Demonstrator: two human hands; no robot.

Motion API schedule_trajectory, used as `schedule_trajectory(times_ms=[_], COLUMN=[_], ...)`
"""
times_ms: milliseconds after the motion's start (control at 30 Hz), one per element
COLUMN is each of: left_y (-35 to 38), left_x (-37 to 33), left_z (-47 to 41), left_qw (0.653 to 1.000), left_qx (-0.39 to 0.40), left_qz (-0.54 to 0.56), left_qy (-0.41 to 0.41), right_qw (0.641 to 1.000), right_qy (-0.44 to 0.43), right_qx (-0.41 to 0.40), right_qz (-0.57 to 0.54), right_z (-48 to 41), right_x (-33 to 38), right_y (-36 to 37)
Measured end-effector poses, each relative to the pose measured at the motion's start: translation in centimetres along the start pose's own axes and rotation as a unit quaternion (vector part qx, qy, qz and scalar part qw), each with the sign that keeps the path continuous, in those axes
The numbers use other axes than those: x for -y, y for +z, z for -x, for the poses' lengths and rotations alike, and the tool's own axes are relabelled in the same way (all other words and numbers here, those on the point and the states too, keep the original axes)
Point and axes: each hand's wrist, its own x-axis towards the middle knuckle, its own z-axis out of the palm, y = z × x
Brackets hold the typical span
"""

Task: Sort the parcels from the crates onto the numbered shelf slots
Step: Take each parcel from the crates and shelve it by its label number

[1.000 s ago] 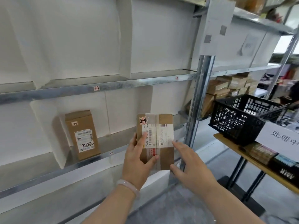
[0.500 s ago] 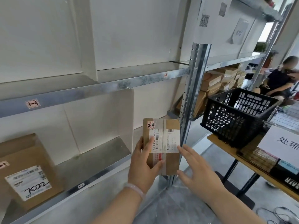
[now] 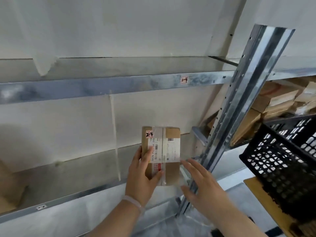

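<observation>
A small brown cardboard parcel (image 3: 171, 134) with white shipping labels and a red-edged tag reading 2-4 stands upright in front of the lower shelf. My left hand (image 3: 142, 178) grips its left and lower edge, thumb across the front. Just right of the parcel, my right hand (image 3: 199, 183) hovers with fingers straight and spread, holding nothing. The upper shelf rail (image 3: 102, 86) carries a small tag marked 1-4 (image 3: 184, 80). On the lower shelf rail (image 3: 77, 195) sits another small tag (image 3: 41, 207), its writing unreadable.
A galvanised upright post (image 3: 239, 106) stands just right of my hands. A black lattice crate (image 3: 282, 156) sits on a wooden table at right. Stacked brown boxes (image 3: 273, 100) fill the neighbouring bay. White dividers (image 3: 114, 134) split the shelf; another brown box (image 3: 8, 185) shows at far left.
The view has swung right and moved closer to the shelf; the box at left has slid almost out of frame. The parcel stays in my left hand, right hand still beside it.
</observation>
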Motion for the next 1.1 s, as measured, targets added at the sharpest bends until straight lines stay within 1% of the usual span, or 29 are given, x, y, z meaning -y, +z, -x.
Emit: schedule_trajectory(times_ms=[100, 200, 333, 400, 500, 667, 767, 1100], left_y=[1.3, 2.0, 2.5, 2.7, 3.4, 4.2, 4.5, 6.4], left_x=[1.4, 2.8, 5.0, 6.3, 8.0, 9.3, 9.4, 10.3], left_z=[-1.7, -3.3, -5.5, -6.3, -6.6, -5.3, -4.6, -2.9], left_qw=[0.999, 0.997, 0.991, 0.988, 0.986, 0.979, 0.973, 0.966], left_qx=[-0.030, -0.063, -0.095, -0.097, -0.092, -0.131, -0.149, -0.189], left_qz=[-0.014, -0.035, -0.095, -0.118, -0.140, -0.153, -0.173, -0.168], left_qy=[-0.032, -0.035, -0.005, 0.010, 0.011, 0.005, 0.034, 0.061], right_qw=[0.999, 0.996, 0.995, 0.994, 0.994, 0.989, 0.987, 0.986], right_qy=[-0.010, -0.037, -0.062, -0.068, -0.067, -0.088, -0.099, -0.104], right_qx=[0.048, 0.075, 0.073, 0.070, 0.066, 0.084, 0.087, 0.085], right_qz=[-0.006, -0.013, -0.035, -0.053, -0.063, -0.086, -0.097, -0.101], right_z=[-3.1, -5.7, -8.8, -10.1, -11.2, -11.0, -10.7, -10.5], right_x=[-2.7, -3.9, -4.7, -5.4, -6.6, -7.1, -7.2, -7.0], right_y=[0.7, 1.8, 3.5, 4.3, 5.4, 7.1, 7.7, 9.1])
